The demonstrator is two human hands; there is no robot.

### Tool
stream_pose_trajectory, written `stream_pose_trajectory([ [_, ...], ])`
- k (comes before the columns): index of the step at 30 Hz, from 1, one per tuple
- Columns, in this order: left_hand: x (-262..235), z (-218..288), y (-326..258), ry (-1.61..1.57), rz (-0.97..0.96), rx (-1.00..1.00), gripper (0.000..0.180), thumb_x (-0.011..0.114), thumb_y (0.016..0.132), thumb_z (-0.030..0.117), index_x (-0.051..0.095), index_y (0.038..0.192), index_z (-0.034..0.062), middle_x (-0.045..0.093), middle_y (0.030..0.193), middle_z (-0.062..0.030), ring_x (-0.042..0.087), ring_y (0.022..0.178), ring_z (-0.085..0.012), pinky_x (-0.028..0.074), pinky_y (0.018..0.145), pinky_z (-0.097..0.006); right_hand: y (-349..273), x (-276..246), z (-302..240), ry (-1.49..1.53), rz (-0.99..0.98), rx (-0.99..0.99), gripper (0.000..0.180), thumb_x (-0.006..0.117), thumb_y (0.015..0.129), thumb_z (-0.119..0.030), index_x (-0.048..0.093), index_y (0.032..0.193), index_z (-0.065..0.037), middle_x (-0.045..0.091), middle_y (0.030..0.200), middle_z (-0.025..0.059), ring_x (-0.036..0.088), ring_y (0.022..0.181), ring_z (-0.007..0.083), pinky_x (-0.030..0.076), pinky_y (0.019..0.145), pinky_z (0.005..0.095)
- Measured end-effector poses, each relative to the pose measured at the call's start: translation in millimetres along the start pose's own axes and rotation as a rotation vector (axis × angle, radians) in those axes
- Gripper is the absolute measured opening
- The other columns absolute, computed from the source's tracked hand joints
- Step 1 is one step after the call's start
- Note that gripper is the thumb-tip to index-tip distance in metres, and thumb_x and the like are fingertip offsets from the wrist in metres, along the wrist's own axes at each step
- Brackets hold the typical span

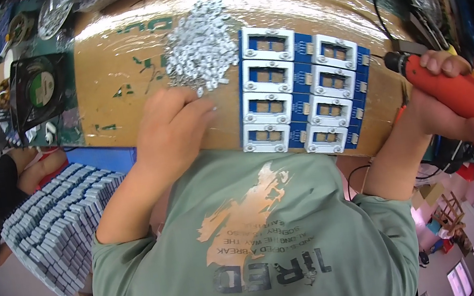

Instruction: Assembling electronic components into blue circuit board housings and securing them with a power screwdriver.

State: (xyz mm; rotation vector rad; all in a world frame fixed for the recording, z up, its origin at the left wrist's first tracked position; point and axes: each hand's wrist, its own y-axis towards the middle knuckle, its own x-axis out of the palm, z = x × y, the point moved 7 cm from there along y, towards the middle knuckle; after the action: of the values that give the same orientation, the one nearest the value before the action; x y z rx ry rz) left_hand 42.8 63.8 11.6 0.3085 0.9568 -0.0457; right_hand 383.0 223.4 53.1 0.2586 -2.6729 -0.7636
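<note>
The right hand [431,112] wraps firmly round a red-orange power tool [457,91], right of the blue board [302,89]; its long axis slants from near right to far left, black nose foremost. The board's two columns of white frames [268,32] run near to far, left of which small white pieces [200,45] lie heaped just beyond the left hand [172,130]. The left fingers curl inward, their grip impossible to tell, and the tool's rear fades into darkness.

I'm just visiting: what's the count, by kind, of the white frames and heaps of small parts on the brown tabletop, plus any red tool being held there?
White frames: 8
Heap of small parts: 1
Red handheld tool: 1
Total: 10
</note>
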Motion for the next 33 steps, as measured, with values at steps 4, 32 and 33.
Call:
stream_pose_trajectory([
  [4,0,6,-1,0.087,-0.061,0.041,0.024,0.072,0.073,0.005,0.065,0.096,0.0071,0.058,0.091,-0.0064,0.055,0.080,-0.0272,0.043,0.071,-0.038,-1,9,4,0.119,-0.037,-0.053,0.110,0.055,0.066,-0.087,0.041,0.131,0.000,0.059,0.088,0.0154,0.057,0.073,0.0285,0.049,0.070,0.0435],
  [32,-9,8,4,0.166,0.148,0.041,0.025,0.075,0.073,0.008,0.068,0.097,0.0079,0.061,0.090,-0.0073,0.057,0.079,-0.0264,0.046,0.070,-0.036,-11,25,18,-1.135,-0.101,0.635,0.052,0.062,0.090,-0.035,0.049,0.131,-0.005,0.067,0.095,0.0159,0.066,0.087,0.0299,0.051,0.075,0.0388],
  [33,-11,11,2,0.166,0.156,0.050,0.025,0.075,0.073,0.008,0.068,0.097,0.0079,0.061,0.090,-0.0073,0.057,0.079,-0.0264,0.046,0.070,-0.036,-13,29,16,-1.359,-0.182,0.610,0.056,0.062,0.090,-0.037,0.047,0.133,-0.005,0.068,0.098,0.0198,0.067,0.092,0.0352,0.051,0.077,0.0411],
])
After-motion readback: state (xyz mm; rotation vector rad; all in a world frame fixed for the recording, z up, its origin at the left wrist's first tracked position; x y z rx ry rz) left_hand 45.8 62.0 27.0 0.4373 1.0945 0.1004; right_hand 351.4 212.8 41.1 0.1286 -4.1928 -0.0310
